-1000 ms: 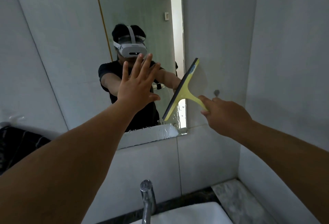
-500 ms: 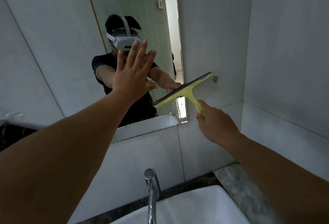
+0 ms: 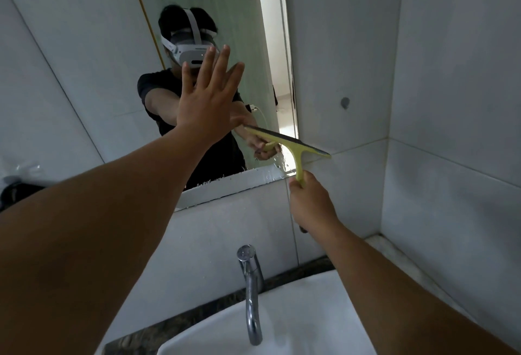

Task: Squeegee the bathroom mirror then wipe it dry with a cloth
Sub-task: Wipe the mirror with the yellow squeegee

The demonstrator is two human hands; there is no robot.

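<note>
The bathroom mirror (image 3: 214, 2) hangs on the tiled wall, with water drops along its lower right edge. My right hand (image 3: 311, 204) grips the handle of a yellow squeegee (image 3: 296, 151). Its blade lies nearly level across the mirror's lower right corner and reaches past the edge onto the tile. My left hand (image 3: 207, 101) is flat against the glass with fingers spread, at mid height. No cloth is in view.
A chrome tap (image 3: 251, 292) stands over a white basin (image 3: 296, 326) below the mirror. A dark stone counter (image 3: 304, 268) runs along the wall, with a pale marble ledge (image 3: 400, 259) at the right. A side wall closes in on the right. Something dark lies at far left (image 3: 17, 191).
The squeegee has swung from steeply tilted to nearly level and dropped to the mirror's lower right corner. My left hand stays pressed on the glass. The view tilted downward.
</note>
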